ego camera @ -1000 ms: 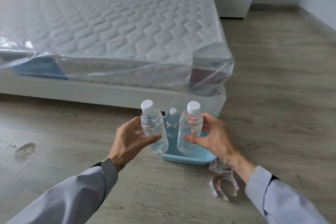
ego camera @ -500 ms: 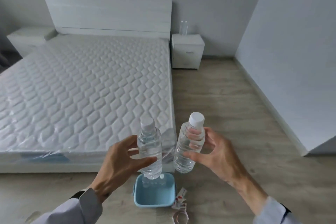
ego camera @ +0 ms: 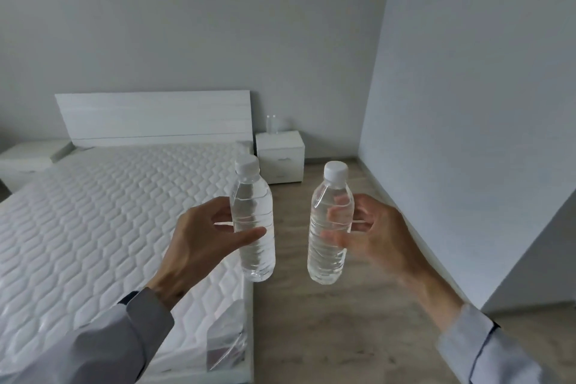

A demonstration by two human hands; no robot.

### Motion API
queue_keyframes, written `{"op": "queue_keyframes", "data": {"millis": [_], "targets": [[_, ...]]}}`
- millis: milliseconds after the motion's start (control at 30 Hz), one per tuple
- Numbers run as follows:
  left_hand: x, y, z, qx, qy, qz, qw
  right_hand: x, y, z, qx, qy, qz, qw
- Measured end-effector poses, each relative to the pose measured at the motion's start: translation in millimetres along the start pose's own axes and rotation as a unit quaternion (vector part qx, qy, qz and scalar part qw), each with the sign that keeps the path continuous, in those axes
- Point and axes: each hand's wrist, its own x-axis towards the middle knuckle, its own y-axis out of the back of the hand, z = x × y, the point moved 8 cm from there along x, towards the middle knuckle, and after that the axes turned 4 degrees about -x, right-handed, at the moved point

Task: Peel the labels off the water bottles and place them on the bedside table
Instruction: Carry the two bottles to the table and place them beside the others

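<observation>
My left hand (ego camera: pixel 199 240) and right hand (ego camera: pixel 374 234) each grip a clear, label-free plastic water bottle, one (ego camera: pixel 253 227) left, one (ego camera: pixel 330 227) right. I judge this the carrying step; next I must walk to the white bedside table (ego camera: pixel 280 155) and stand both on its tabletop.

A clear plastic water bottle with a white screw cap (ego camera: pixel 253 221), label-free and full, is held upright in the air, tilted slightly left. A second clear plastic bottle with a white cap (ego camera: pixel 329 224), also bare, is held beside it, apart. The white bedside table with two drawers (ego camera: pixel 280 156) stands far beyond, beside the bed, bearing a clear bottle (ego camera: pixel 271 124).
</observation>
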Motion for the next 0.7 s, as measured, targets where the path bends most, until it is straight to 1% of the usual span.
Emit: {"op": "queue_keyframes", "data": {"millis": [133,300,500,700], "targets": [[28,-65,42,-0.007,0.004,0.012,1.000,28,71,22,-0.007,0.007,-0.009,1.000],[73,-129,63,-0.018,0.006,0.017,1.000,71,133,56,-0.002,0.010,-0.012,1.000],[172,-190,44,-0.021,0.001,0.027,0.999,162,182,114,-0.006,0.000,-0.007,1.000],[315,-238,3,-0.032,-0.009,0.028,0.999,299,216,168,-0.033,0.009,-0.008,0.999]]}}
